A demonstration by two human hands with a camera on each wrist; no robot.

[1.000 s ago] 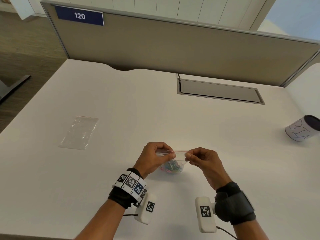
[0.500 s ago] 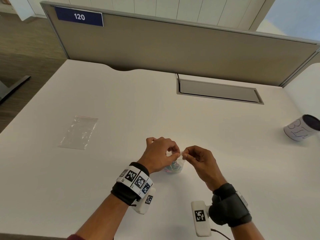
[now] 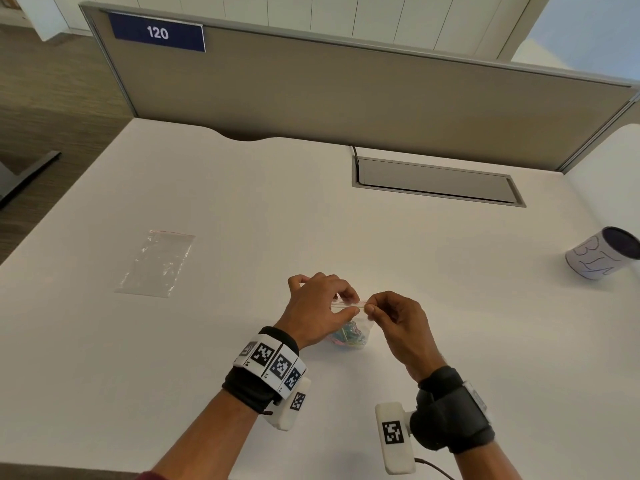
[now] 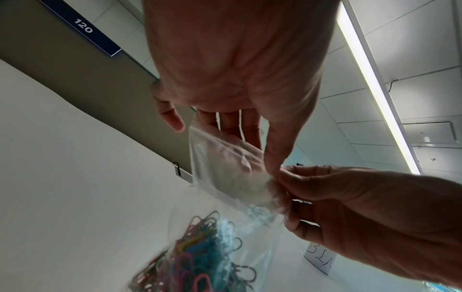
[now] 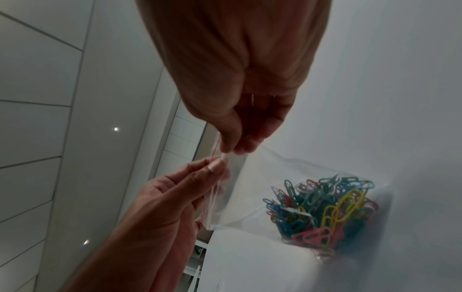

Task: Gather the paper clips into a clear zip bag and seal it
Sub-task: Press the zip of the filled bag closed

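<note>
A clear zip bag [image 3: 360, 328] [image 4: 232, 181] [image 5: 252, 193] hangs just above the white desk [image 3: 242, 209], near its front edge. Several coloured paper clips [image 3: 348, 337] [image 4: 197, 254] [image 5: 322, 209] lie bunched in its bottom. My left hand [image 3: 320, 306] [image 4: 250, 110] pinches the bag's red-lined top strip with thumb and fingers. My right hand [image 3: 388, 315] [image 5: 240, 122] pinches the same strip at its right end, the two thumbs almost touching. Whether the zip is closed along its whole length I cannot tell.
A second, flat clear zip bag [image 3: 157, 263] lies on the desk to the left. A white paper-wrapped cup [image 3: 602, 252] marked BIN lies on its side at the far right. A grey cable hatch [image 3: 436, 181] sits at the back, before the divider panel [image 3: 346, 91].
My left hand slid right along the top strip of the bag toward my right hand, so both pinches now meet near the bag's right end. The bag stays over the same spot.
</note>
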